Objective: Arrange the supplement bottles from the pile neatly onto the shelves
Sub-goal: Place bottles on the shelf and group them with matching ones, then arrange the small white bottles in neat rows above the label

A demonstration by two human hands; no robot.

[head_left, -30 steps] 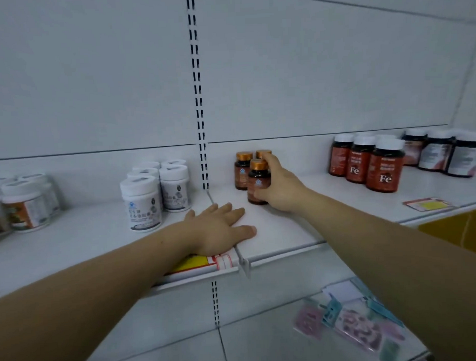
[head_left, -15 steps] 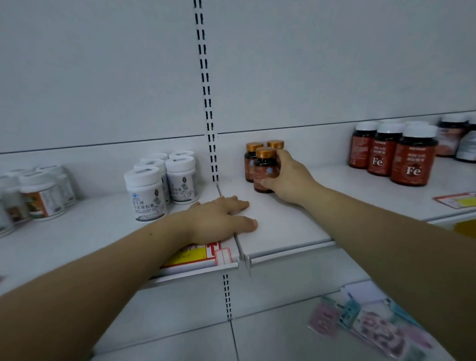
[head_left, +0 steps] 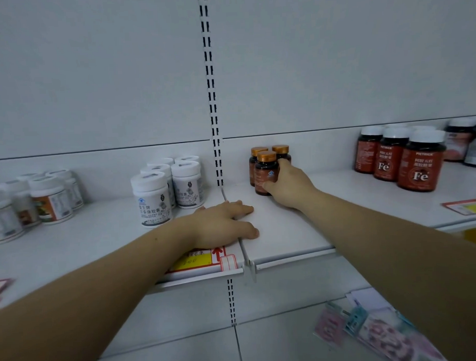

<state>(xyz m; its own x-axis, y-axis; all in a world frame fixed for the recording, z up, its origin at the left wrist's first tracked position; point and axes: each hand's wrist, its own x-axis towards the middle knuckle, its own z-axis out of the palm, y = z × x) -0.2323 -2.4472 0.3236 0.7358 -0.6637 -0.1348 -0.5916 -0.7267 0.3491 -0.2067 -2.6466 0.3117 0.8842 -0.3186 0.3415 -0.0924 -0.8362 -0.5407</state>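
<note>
**Right hand lower on the front bottle; left hand unmoved**

Since a second ago, your right hand has dropped from the caps at the back of the cluster to the side of the front amber bottle. Your left hand stays where it was.

Step in hand: squaring up a placed bottle. The front amber bottle stands upright on the shelf, just right of the slotted upright, touching the two amber bottles behind it. Your right fingers are curled round its right side and the thumb is pressed low at its base. Your left hand lies palm down across the seam between the two shelf boards, fingers straight and slightly spread, holding nothing.

Next move, in my judgement: release the bottle without dragging it, then fetch another from the pile, which is out of view. A tight triangle like this tips easily if your fingers catch a cap when you let go.

Containers:
- All three amber bottles have gold caps on. The glass is too dark to show the contents.
- White tubs are capped, opaque and grouped left of the upright.
- Red "Fe" bottles are capped, to the right and well apart.
- More white-capped bottles stand at far left, and their labels are blurred.
</note>
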